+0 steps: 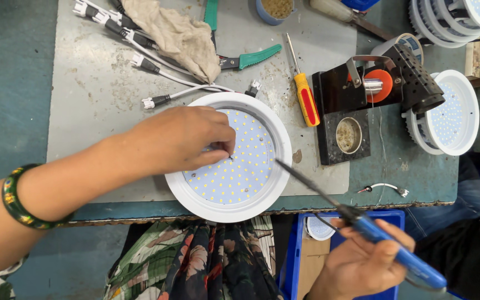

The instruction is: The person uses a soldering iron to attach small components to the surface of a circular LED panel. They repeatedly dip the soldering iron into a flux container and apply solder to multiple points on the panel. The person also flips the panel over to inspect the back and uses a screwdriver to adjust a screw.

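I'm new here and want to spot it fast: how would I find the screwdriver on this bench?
Start at the grey metal worktop and find the round white LED lamp panel. Just right of its upper rim lies the screwdriver, beside the black soldering stand. Only it has a yellow-and-red handle.

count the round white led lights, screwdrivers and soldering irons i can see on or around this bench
round white LED lights: 3 (one under the left hand at, one at the right, a stack at top right, number in it unclear)
screwdrivers: 1
soldering irons: 1, in the right hand
total: 5
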